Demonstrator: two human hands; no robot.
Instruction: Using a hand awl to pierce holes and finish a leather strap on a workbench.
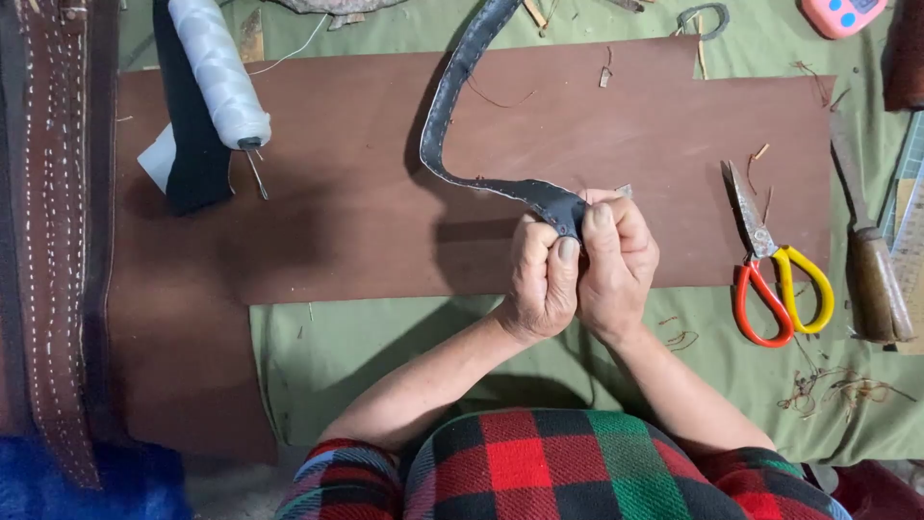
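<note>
The dark leather strap [481, 106] curves from the far edge down to mid-surface, where the left hand [539, 279] and right hand [616, 265] pinch its near end together, fingers pressed tight. It looks like folding or pressing; steady pressure seems needed. Scissors [775, 274] lie right.

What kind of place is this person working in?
Most likely a leather workshop bench: a brown leather sheet covers the table, scissors and a spool of white thread lie on it, and both hands pinch a dark stitched strap.
</note>
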